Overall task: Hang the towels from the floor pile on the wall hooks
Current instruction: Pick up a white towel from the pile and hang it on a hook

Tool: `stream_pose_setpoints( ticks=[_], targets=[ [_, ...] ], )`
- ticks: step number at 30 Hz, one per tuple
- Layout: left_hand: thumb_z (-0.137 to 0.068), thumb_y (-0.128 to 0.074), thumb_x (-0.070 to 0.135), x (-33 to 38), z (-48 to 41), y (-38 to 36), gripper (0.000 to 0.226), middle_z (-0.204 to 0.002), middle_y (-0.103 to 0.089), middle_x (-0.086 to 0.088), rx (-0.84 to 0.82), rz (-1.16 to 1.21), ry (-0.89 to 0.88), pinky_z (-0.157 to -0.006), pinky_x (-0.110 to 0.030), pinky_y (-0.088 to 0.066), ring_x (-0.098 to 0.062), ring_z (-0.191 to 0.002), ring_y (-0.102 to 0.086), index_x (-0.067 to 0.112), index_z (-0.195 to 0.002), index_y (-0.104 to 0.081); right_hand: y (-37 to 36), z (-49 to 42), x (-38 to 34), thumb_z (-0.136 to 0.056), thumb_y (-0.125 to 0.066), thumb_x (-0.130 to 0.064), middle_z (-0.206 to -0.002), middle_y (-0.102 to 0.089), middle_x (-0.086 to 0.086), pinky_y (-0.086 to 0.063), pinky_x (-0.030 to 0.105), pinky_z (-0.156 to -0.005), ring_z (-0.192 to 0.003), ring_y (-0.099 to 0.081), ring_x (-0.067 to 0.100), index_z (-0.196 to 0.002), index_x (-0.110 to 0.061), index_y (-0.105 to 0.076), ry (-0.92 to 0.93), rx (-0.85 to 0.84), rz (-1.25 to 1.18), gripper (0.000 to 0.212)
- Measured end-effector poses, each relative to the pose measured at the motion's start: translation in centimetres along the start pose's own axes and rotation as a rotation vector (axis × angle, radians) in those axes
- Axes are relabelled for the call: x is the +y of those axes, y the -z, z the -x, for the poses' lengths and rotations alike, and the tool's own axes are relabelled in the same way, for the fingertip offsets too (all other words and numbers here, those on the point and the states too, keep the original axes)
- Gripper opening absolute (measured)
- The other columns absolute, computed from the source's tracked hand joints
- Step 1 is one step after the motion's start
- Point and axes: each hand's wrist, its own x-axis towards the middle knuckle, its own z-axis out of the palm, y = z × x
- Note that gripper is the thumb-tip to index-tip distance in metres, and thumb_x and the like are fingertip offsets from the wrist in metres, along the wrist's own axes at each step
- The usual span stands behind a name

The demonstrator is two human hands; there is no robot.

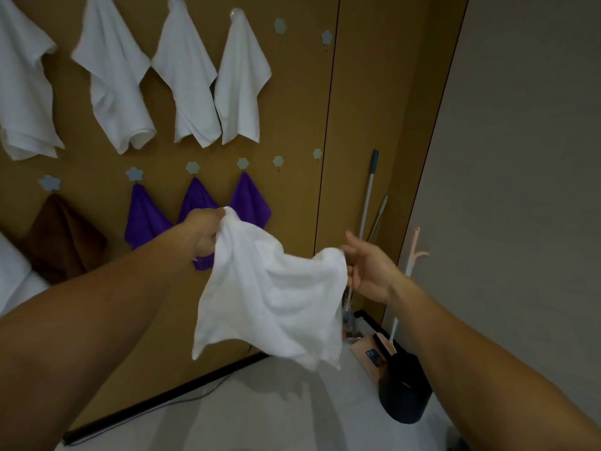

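**Desk:** What's on your head camera? Start with the towel.

**Me:** I've got one white towel (276, 297), soft and rumpled. It is stretched loosely between the two hands and sags in the middle, and its lower corners hang free above the floor (260, 411).

**Desk:** Counts on the wall?

**Me:** On the brown wall panel (292, 109) I count four hanging white towels (113, 76) in the upper row. Below them are three purple towels (144, 216) and one brown towel (61, 236). Four bare hooks (279, 26) show, two at the right end of each row.

**Desk:** And the hands?

**Me:** The left hand (203, 234) is closed round the towel's upper left corner and holds it up in front of the purple towels. The right hand (369, 271) is lower and to the right, with its fingers loosely spread. The towel's other top corner meets its fingertips, but I can't tell whether they pinch it. Most of the cloth hangs between and below both hands, clear of the wall.
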Motion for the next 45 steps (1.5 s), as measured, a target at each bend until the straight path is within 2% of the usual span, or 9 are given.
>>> stream_pose_setpoints(
  ticks=[5,8,12,16,21,27,33,39,45],
  targets=[
    [-0.097,-0.045,0.01,2.3,-0.2,0.1,0.015,-0.079,-0.054,-0.01,0.001,-0.032,0.0,-0.078,-0.04,-0.049,-0.023,-0.068,-0.054,0.003,-0.092,-0.059,0.5,-1.8,-0.4,-0.084,-0.065,0.007,-0.123,-0.058,0.014,-0.053,0.038,-0.092,-0.108,-0.06,0.028,-0.135,-0.002,-0.048,0.119,0.238,-0.003,0.055],
    [-0.095,-0.049,0.008,2.8,-1.0,2.3,0.024,-0.072,-0.051,-0.008,0.057,-0.066,-0.069,-0.069,-0.036,-0.049,-0.021,-0.064,-0.052,0.006,-0.072,-0.053,1.5,-2.0,-0.7,-0.086,-0.066,0.002,-0.115,-0.063,0.009,-0.053,0.04,-0.094,-0.102,-0.062,0.025,-0.117,-0.01,-0.064,0.178,0.407,0.302,0.034],
    [-0.093,-0.058,0.013,2.1,-1.8,4.5,0.009,-0.087,-0.058,-0.007,0.173,-0.289,-0.164,-0.071,-0.035,-0.049,-0.02,-0.075,-0.055,0.006,-0.092,-0.062,2.4,-2.2,-0.9,-0.091,-0.064,-0.01,-0.108,-0.068,0.006,-0.054,0.032,-0.087,-0.097,-0.063,0.021,-0.097,-0.014,-0.071,0.281,0.474,0.682,0.011],
    [-0.094,-0.056,0.013,1.8,-2.2,5.0,0.018,-0.086,-0.058,-0.004,0.198,-0.261,-0.155,-0.072,-0.037,-0.049,-0.019,-0.076,-0.055,0.006,-0.11,-0.063,2.4,-2.6,-1.7,-0.098,-0.052,-0.025,-0.097,-0.066,0.005,-0.05,0.034,-0.076,-0.088,-0.061,0.022,-0.095,-0.017,-0.066,0.24,0.396,1.095,0.016],
    [-0.093,-0.059,0.014,2.3,-2.2,4.8,0.03,-0.106,-0.063,-0.009,0.177,-0.169,-0.152,-0.09,-0.039,-0.05,-0.024,-0.095,-0.06,0.004,-0.121,-0.062,1.9,-3.2,-1.1,-0.1,-0.043,-0.018,-0.092,-0.057,0.007,-0.046,0.027,-0.047,-0.067,-0.053,0.021,-0.093,-0.022,-0.058,0.131,0.409,0.661,0.017],
    [-0.093,-0.057,0.013,3.2,-1.9,4.7,0.023,-0.124,-0.06,-0.008,0.148,-0.157,-0.179,-0.096,-0.04,-0.048,-0.026,-0.113,-0.056,0.011,-0.115,-0.066,1.8,-4.0,-1.5,-0.099,-0.051,-0.02,-0.09,-0.057,0.01,-0.043,0.023,-0.038,-0.056,-0.049,0.017,-0.11,-0.011,-0.056,0.116,0.485,0.211,0.015],
    [-0.094,-0.049,0.006,2.9,-1.9,4.6,0.023,-0.123,-0.06,-0.007,0.154,-0.186,-0.179,-0.084,-0.036,-0.047,-0.025,-0.112,-0.055,0.017,-0.107,-0.065,1.5,-3.7,-3.1,-0.08,-0.077,-0.01,-0.102,-0.065,0.01,-0.05,0.024,-0.058,-0.078,-0.06,0.017,-0.105,-0.01,-0.062,0.118,0.337,0.296,0.029],
    [-0.09,-0.052,0.006,1.4,-2.5,4.8,0.03,-0.124,-0.061,-0.007,0.172,-0.231,-0.239,-0.089,-0.036,-0.05,-0.023,-0.104,-0.057,0.017,-0.113,-0.067,2.3,-4.1,-3.8,-0.088,-0.069,-0.016,-0.102,-0.064,0.003,-0.053,0.034,-0.084,-0.095,-0.06,0.021,-0.093,-0.016,-0.065,0.227,0.509,0.457,0.007],
    [-0.085,-0.057,-0.006,-0.1,-1.9,4.2,0.045,-0.118,-0.063,-0.011,0.126,-0.249,-0.273,-0.066,-0.024,-0.052,-0.021,-0.09,-0.063,0.009,-0.127,-0.06,2.5,-4.7,-5.0,-0.096,-0.056,-0.018,-0.113,-0.06,0.004,-0.05,0.038,-0.095,-0.106,-0.056,0.025,-0.114,-0.015,-0.063,0.318,0.58,0.605,0.02]
  ],
)
